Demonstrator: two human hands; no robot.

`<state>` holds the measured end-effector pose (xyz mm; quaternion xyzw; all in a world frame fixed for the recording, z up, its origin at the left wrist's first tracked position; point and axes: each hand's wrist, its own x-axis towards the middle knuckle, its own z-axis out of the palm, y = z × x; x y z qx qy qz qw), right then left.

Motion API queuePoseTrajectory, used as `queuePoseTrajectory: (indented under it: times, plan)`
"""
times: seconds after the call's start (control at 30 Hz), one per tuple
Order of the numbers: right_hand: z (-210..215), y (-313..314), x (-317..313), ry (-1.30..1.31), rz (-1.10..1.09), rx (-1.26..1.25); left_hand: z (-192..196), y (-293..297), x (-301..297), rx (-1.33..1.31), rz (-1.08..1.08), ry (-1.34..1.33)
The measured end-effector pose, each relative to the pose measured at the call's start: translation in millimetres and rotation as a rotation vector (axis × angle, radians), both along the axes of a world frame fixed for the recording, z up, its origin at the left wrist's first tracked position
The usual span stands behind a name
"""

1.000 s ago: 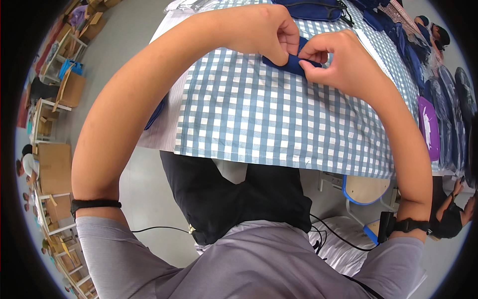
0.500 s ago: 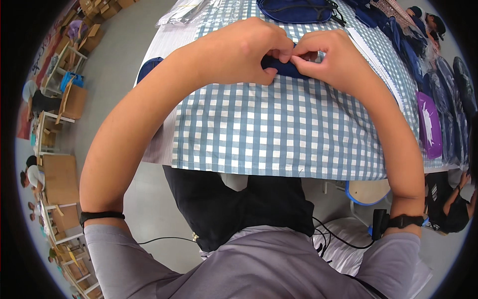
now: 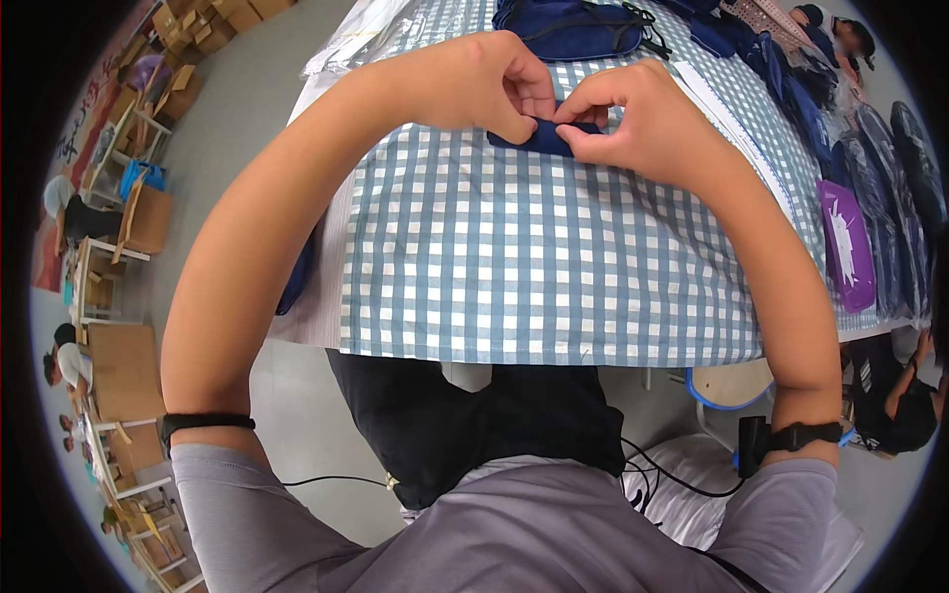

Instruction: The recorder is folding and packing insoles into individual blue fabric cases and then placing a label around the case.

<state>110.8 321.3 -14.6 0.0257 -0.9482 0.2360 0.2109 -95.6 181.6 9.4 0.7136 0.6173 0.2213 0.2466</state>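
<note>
Navy fabric, soft and matte, makes up the small folded piece of cloth (image 3: pixel 546 143) that lies at the far middle of the checked tablecloth (image 3: pixel 494 257), between the two hands. The left hand (image 3: pixel 489 84) is clamped on its left part, thumb and curled fingers pressed to the fabric; the right hand (image 3: pixel 638 114) is clamped on it just beside, pinching an edge between thumb and forefinger. The tablecloth is woven in grey-blue and white squares, creased near the cloth and finished with a straight stitched hem; a pale, finely grained strip of counter (image 3: pixel 321 262) shows along its left side. Beyond the hands lies a rounded navy bag (image 3: pixel 568 32) with dark cord, near glossy clear plastic packaging (image 3: pixel 368 38). To the right are a long white strip (image 3: pixel 736 138), a flat purple packet (image 3: pixel 847 247) and dark garments in shiny, wrinkled plastic (image 3: pixel 870 217).
</note>
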Motion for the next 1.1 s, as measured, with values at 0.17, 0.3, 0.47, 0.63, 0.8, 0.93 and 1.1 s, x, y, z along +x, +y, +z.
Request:
queuePoseTrajectory:
  times: [0.17, 0.3, 0.47, 0.63, 0.8, 0.93, 1.1]
  plan:
    - [3.6, 5.9, -5.2, -0.080, -0.081, -0.087, 4.4, 13.5, -10.9, -0.131, 0.065, 0.018]
    - [4.8, 12.4, -6.8, -0.127, -0.093, -0.048, 9.5, 6.6, -3.9, 0.042, -0.019, 0.066]
    - [-0.4, 11.1, -5.8, -0.078, -0.085, -0.033, -7.0, -8.4, 10.8, 0.316, -0.057, 0.200]
    - [3.8, 14.8, -9.2, -0.164, -0.137, -0.011, -12.8, -7.8, 7.7, 0.403, -0.061, 0.209]
    - [5.5, 15.6, -8.9, -0.205, -0.146, -0.005, -12.8, -2.8, 4.1, 0.302, -0.031, 0.134]
    - [-12.5, 22.7, -11.8, 0.043, -0.098, 0.047, -9.9, 1.5, 2.0, 0.269, -0.026, 0.137]
    - [-14.6, 16.1, -1.0, 0.305, 0.089, 0.144, -4.2, 4.7, 1.6, 0.138, -0.014, 0.115]
